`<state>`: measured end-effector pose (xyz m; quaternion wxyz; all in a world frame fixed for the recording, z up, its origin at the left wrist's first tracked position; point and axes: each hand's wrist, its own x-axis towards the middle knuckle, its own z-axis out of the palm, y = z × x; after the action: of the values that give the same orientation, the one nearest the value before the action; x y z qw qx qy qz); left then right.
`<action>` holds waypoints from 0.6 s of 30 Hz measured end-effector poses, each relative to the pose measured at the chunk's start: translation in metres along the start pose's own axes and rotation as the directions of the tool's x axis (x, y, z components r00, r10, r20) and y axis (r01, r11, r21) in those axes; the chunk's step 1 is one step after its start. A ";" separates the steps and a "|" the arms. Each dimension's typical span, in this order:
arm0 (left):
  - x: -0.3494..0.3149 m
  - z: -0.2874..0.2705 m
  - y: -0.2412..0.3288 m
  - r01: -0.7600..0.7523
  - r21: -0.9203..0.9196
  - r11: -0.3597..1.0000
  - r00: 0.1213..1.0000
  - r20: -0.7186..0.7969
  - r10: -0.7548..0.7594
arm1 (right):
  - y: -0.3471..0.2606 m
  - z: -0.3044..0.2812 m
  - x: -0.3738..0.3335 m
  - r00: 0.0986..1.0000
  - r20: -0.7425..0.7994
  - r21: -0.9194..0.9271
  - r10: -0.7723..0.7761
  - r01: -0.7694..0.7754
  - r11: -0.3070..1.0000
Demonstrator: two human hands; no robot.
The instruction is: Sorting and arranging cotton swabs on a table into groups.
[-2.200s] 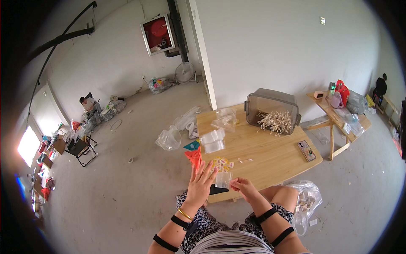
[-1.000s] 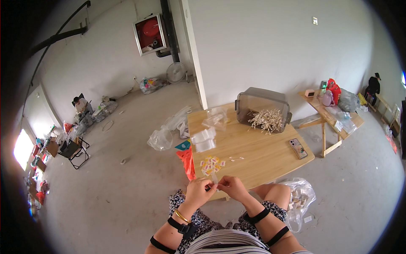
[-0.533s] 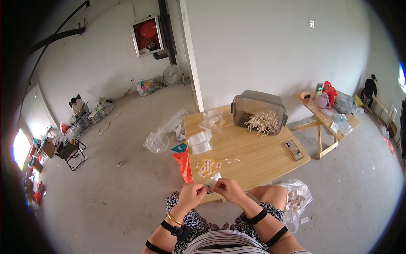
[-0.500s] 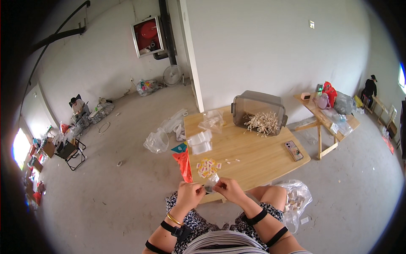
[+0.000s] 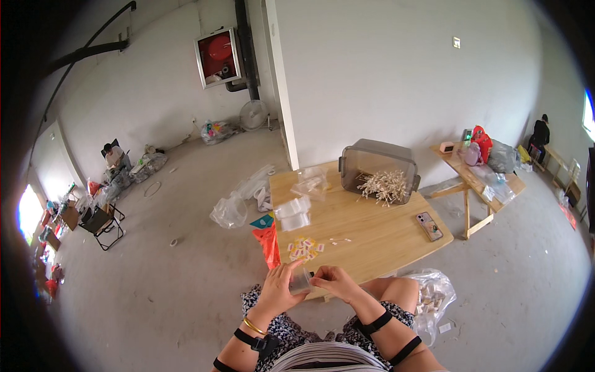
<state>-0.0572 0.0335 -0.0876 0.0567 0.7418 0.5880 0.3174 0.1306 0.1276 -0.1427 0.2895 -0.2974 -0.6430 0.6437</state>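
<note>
At the near edge of the wooden table (image 5: 365,232), a small clear plastic bag (image 5: 300,283) is between my hands. My left hand (image 5: 280,289) holds its left side, fingers curved around it and thumb toward me. With thumb and forefinger pressed together, my right hand (image 5: 336,283) pinches the bag's right edge, where a small dark spot shows. Just beyond lie scattered small white-and-yellow cards (image 5: 304,250). Behind the cards is a stack of clear bags (image 5: 293,213). A tipped grey see-through bin (image 5: 372,155) holds a heap of thin pale sticks (image 5: 385,186), perhaps cotton swabs.
A phone (image 5: 429,226) lies at the table's right. An orange-red bag (image 5: 266,245) hangs at its left edge. On the floor by my leg sits a clear sack (image 5: 437,291) of small packets. A second table (image 5: 480,177) stands right; two people sit farther off.
My left hand has turned and opened from a pinch into a wider hold around the bag. My right hand still pinches its edge, slightly lower. The bag looks more spread out.
</note>
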 end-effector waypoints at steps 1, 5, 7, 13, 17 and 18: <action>0.000 -0.002 0.002 -0.001 -0.002 1.000 1.000 -0.001 0.001 | 0.002 0.001 0.000 1.000 -0.001 -0.003 0.000 0.000 1.000; -0.004 -0.002 0.002 -0.041 0.051 0.998 0.998 -0.053 0.043 | 0.006 0.006 0.000 1.000 -0.020 -0.079 -0.008 0.006 0.997; -0.006 -0.001 -0.002 -0.069 0.075 0.995 0.994 -0.079 0.075 | 0.004 0.009 0.000 1.000 -0.016 -0.063 -0.010 0.009 0.998; -0.016 0.002 -0.013 -0.096 0.127 0.987 0.986 -0.122 0.112 | 0.013 0.016 0.001 1.000 0.025 -0.103 0.002 0.000 0.995; -0.031 0.004 -0.038 0.024 0.142 0.990 0.996 -0.085 -0.012 | 0.030 0.014 -0.003 1.000 -0.009 -0.113 0.004 -0.005 0.994; -0.036 0.005 -0.051 0.066 0.176 0.982 0.997 -0.052 -0.058 | 0.039 0.009 -0.004 0.998 -0.055 -0.162 0.015 -0.024 0.987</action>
<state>-0.1011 0.0176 -0.1298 -0.0134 0.7176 0.6380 0.2790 0.1267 0.1180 -0.1813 0.2752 -0.3433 -0.6824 0.5838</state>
